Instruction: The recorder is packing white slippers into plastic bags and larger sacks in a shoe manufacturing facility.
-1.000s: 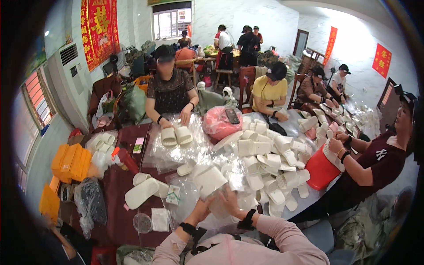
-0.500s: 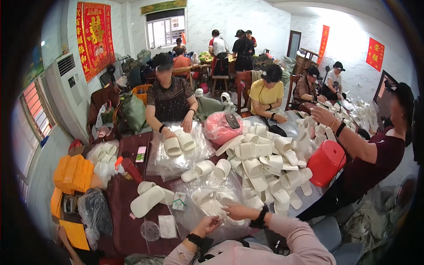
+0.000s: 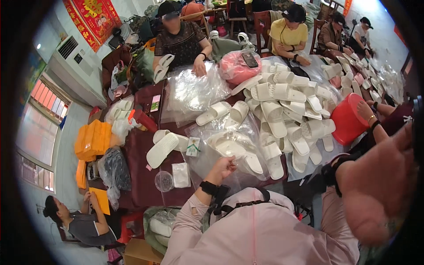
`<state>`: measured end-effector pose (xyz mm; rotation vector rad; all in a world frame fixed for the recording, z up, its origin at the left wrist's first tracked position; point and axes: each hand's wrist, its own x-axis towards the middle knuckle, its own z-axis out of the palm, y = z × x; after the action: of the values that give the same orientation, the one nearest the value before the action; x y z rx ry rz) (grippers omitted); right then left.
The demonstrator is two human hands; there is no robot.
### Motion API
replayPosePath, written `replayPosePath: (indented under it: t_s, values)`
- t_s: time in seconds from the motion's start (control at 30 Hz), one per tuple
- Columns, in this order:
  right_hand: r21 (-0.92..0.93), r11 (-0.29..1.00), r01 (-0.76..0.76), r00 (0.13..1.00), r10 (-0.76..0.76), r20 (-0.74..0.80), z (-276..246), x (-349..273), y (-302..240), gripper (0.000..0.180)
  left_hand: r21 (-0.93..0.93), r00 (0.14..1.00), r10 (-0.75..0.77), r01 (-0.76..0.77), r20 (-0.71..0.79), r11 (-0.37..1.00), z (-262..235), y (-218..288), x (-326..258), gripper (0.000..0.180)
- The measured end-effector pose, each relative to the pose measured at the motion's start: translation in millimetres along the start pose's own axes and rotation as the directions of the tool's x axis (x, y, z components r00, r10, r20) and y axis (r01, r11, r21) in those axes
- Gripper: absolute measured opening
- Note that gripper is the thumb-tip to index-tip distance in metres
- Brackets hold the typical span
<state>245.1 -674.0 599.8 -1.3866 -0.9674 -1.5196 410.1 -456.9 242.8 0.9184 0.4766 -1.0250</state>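
Observation:
My left hand (image 3: 224,167) is closed, fingers pinched at the near edge of a clear plastic bag (image 3: 201,165). A pair of white slippers (image 3: 253,163) lies in or under this film; which, I cannot tell. My right hand (image 3: 380,190) is raised close at the right, large and blurred, its fingers not clear. Beyond the bag lies another pair of white slippers (image 3: 213,113). Left of it, a textured white slipper (image 3: 162,150) rests sole up against its mate, beside a small white-and-green card (image 3: 193,146).
White slippers (image 3: 274,118) are heaped at right, next to a red stool (image 3: 351,119). Flat clear bags (image 3: 193,95) lie before a person holding slippers (image 3: 164,66). Orange packets (image 3: 93,139) and a bagged dark item (image 3: 115,169) stand left. A seated person (image 3: 84,223) handles an orange envelope.
My right hand has left the bag and risen toward the right. My left hand stays at the bag. The person opposite has lifted the slippers off the bags. The view has tilted down.

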Motion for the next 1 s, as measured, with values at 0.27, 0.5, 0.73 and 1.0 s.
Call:
replayPosePath:
  t_s: [0.27, 0.5, 0.73, 1.0]
  values:
    - [-0.108, 0.969, -0.222, 0.970, 0.231, 0.081, -82, -40, -27, 0.080, 0.032, 0.992, 0.104, -0.106, 0.074, 0.994, -12, -19, -10, 0.014]
    - [-0.187, 0.941, -0.281, 0.903, 0.325, 0.280, -202, -61, -18, 0.090, 0.066, 0.934, 0.336, -0.345, 0.119, 0.936, 82, -8, -40, 0.020]
    - [-0.247, 0.864, -0.439, 0.760, 0.504, 0.411, -135, -59, 17, 0.099, -0.032, 0.872, 0.463, -0.464, 0.157, 0.885, 131, -7, -53, 0.022]
    - [-0.182, 0.851, -0.493, 0.366, 0.392, 0.844, -48, -126, 56, 0.112, -0.005, 0.701, 0.680, -0.696, 0.214, 0.718, 151, -34, -115, 0.019]
